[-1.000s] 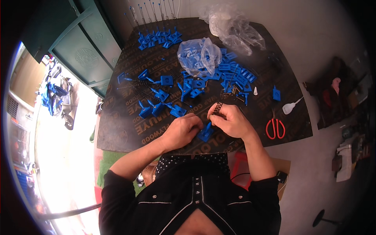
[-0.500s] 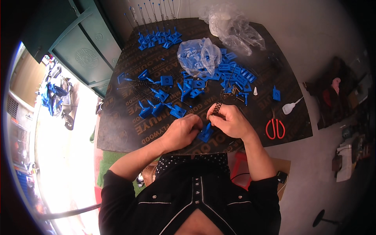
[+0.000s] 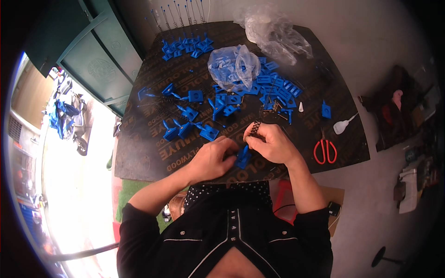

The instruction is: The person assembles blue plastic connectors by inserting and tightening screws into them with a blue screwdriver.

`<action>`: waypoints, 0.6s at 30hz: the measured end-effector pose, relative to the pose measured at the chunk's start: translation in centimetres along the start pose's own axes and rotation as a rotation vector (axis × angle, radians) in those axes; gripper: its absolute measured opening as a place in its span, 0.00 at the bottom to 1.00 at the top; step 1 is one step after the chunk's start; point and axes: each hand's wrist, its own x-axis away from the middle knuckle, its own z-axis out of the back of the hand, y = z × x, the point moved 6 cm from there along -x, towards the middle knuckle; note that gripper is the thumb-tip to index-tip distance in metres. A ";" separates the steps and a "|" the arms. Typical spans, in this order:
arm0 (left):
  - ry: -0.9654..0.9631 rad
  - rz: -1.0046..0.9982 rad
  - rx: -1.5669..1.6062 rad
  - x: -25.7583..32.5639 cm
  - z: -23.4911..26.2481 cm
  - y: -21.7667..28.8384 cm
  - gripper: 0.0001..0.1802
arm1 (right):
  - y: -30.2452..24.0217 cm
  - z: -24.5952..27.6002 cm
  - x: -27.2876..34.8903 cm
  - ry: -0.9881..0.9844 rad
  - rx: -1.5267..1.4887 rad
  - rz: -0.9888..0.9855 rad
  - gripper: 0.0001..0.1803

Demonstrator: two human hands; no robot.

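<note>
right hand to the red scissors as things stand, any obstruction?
Probably yes. The red scissors lie on the dark table just to the right of the right hand, with bare board between them. But that hand is busy holding a coil spring and the blue part, so it would need freeing first.

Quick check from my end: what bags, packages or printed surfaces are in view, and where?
Clear bag: table middle-top, holding blue parts.
Crumpled clear bag: far right edge of table, looks empty.
Tabletop: dark board with pale printed lettering all over.
No screens visible.
</note>
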 end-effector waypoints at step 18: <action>0.246 -0.106 -0.342 2.4 -1.9 2.0 0.29 | 0.7 0.0 0.2 0.113 -0.078 -0.091 0.08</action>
